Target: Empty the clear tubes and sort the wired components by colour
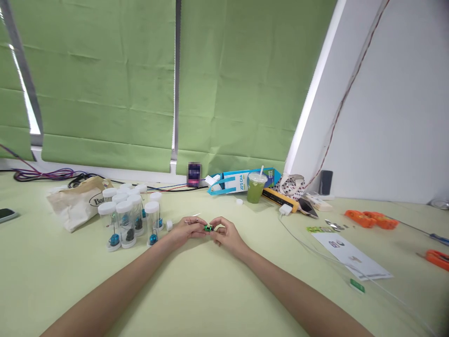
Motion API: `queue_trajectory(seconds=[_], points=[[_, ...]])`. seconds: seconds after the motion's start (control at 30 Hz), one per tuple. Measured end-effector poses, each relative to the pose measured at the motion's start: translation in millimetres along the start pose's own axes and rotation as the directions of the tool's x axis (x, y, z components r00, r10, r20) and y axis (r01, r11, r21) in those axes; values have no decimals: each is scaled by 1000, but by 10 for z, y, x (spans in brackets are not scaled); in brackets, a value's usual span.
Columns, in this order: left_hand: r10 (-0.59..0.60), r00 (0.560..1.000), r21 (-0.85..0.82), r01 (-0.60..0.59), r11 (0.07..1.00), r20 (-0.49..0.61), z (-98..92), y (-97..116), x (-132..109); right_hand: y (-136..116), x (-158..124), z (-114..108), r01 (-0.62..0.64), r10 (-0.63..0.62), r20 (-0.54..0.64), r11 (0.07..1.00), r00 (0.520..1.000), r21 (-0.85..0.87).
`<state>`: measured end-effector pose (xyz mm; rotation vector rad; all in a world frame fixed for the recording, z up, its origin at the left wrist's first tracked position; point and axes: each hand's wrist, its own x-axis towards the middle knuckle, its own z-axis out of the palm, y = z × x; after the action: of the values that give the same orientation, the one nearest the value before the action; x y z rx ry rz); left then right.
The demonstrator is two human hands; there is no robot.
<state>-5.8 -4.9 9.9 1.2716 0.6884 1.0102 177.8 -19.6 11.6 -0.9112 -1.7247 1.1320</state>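
Note:
Between my two hands, over the middle of the table, is a small green and black piece [208,228], too small to tell its kind. The fingers of my left hand [188,231] pinch it from the left. My right hand [226,234] grips its other side with curled fingers and thumb. A thin pale strand [192,216] shows just above the left fingers; whether they hold it I cannot tell. Left of that hand is a white cap [169,225]. Several clear tubes [126,222] with white lids stand upright further left, small blue and dark items inside.
A cloth bag [75,206] lies behind the tubes. At the back are a cup of green drink [256,188], a blue and white bag [235,183] and a yellow power strip [278,199]. To the right lie a white sheet [351,255], a cable and orange tools [372,219].

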Motion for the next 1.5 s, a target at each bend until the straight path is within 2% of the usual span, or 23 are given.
queue_trajectory(seconds=[0.5, 0.73, 0.97, 1.17, 1.5], points=[[13, 999, -25, -13, 1000, 30, 2, 8, -6, 120, 80, -5, -5, 5, 27, 1000, 1000, 28], [6, 1000, -17, -6, 1000, 8, -1, -2, 2, 58, 40, 4, -11, 11, -10, 1000, 1000, 25], [23, 1000, -22, -23, 999, 7, -15, -22, 8, 12, 6, 7, 24, -24, 4, 999, 1000, 27], [7, 1000, -15, -7, 1000, 0, -55, -55, 36, 25, 16, -3, 18, -19, 18, 1000, 1000, 14], [14, 1000, -46, -13, 999, 17, -4, -12, 12, 122, 76, -3, -9, 8, 41, 1000, 999, 20]])
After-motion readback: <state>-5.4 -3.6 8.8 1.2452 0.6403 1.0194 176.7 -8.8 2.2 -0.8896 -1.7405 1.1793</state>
